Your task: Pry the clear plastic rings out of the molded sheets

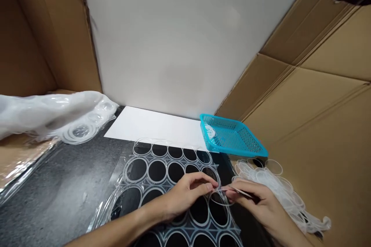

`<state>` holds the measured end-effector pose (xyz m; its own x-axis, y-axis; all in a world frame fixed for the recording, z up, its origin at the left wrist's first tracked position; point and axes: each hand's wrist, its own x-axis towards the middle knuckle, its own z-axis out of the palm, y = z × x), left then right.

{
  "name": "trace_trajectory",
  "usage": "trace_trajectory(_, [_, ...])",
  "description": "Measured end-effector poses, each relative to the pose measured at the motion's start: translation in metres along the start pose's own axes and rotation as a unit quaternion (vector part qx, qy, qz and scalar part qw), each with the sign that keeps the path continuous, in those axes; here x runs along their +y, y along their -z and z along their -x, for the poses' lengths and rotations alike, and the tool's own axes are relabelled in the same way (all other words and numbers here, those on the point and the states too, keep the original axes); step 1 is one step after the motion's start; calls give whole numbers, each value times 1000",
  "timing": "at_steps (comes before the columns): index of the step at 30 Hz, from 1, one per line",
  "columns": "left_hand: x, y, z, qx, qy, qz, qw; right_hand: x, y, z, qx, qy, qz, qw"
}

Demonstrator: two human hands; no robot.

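A clear plastic sheet [171,185] with rows of large ring-shaped outlines lies over a dark surface. My left hand [188,195] rests on this sheet, its thumb and forefinger pinched together at the edge of a thin clear ring [222,203]. Just to the right, my right hand [261,198] is closed around a slim metal tool [242,192], perhaps tweezers. The tool's tip points left, close to the left fingertips. Part of the ring passes behind the fingers, so its exact contact with the sheet is hidden.
A blue basket [240,150] holding a few white rings stands at the back right. Loose clear rings [269,181] are heaped to the right. White paper [156,125] lies behind the sheet; bagged rings [78,123] sit left. Cardboard walls [321,96] flank the work area.
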<state>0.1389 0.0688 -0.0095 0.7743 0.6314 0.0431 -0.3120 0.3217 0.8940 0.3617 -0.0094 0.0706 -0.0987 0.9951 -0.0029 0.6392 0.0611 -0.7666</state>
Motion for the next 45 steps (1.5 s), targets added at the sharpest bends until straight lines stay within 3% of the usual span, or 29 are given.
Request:
trace_trajectory(3, [-3,0,-1,11,4,9,1000,-9,33,-34,34,35,74,996])
trace_trajectory(7, [-5,-1,-1,-30,13,-9,999,-7,65,-124,45,21,184,982])
trace_trajectory(11, [-2,-1,1,-66,7,-60,996,18,61,-199,66,-47,247,966])
trace_trajectory(15, [2,-2,7,-97,-3,-134,986,34,51,-220,127,-81,284,947])
trace_trajectory(20, [6,-3,15,-149,-40,-276,949,21,46,-186,260,-17,277,925])
trace_trajectory(24, [8,-11,23,-161,-88,-383,905,-4,26,-118,344,69,235,906])
trace_trajectory(26, [8,-21,31,-158,-109,-449,873,-12,8,-82,353,92,194,911])
trace_trajectory(28, [8,-31,40,-156,-147,-552,806,-15,-13,-54,288,97,84,949])
trace_trajectory(30, [10,-36,51,-147,-187,-649,723,-13,-32,-37,173,84,-52,980])
trace_trajectory(32, [12,-32,61,-115,-206,-703,670,-7,-47,-29,88,69,-125,986])
trace_trajectory(34, [15,-21,68,-66,-216,-741,632,-1,-56,-27,55,63,-123,989])
trace_trajectory(36, [19,-7,72,-26,-206,-764,611,5,-58,-26,36,51,-109,992])
trace_trajectory(39, [20,8,74,-12,-184,-772,608,12,-56,-24,13,23,-109,994])
trace_trajectory(45, [12,8,77,-4,-178,-777,604,20,-52,-26,-31,21,-111,993])
